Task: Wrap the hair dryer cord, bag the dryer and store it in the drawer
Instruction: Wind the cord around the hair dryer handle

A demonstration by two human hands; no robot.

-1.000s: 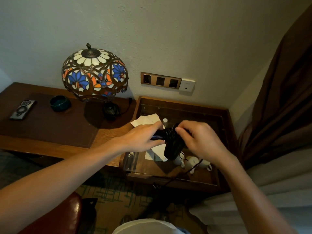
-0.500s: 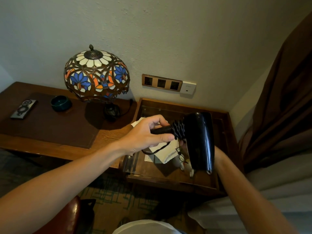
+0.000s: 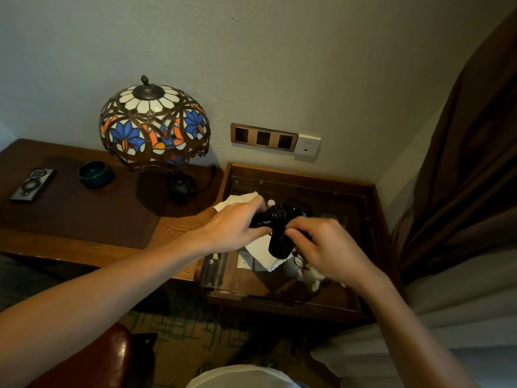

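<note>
A black hair dryer [image 3: 278, 242] hangs over the glass-topped side table [image 3: 372, 233], its barrel pointing down toward me. My left hand [image 3: 232, 228] grips its handle, where black cord [image 3: 277, 215] is coiled in several turns. My right hand [image 3: 324, 247] pinches the cord at the handle's right side. A thin loop of cord trails below that hand. A white cloth bag [image 3: 263, 253] lies on the glass under the dryer, partly hidden by both hands. No drawer can be made out.
A stained-glass lamp [image 3: 154, 124] stands on the wooden desk [image 3: 84, 219] to the left, with a dark green bowl [image 3: 96, 173] and a remote [image 3: 32, 184]. Wall sockets [image 3: 264, 137] sit behind the table. White cups [image 3: 300, 268] show under the glass. A brown curtain [image 3: 470, 163] hangs right.
The dryer's barrel, raised and turned sideways half a second ago, has swung back down. My right hand came from behind it to the cord at the handle. More cord sits wound on the handle.
</note>
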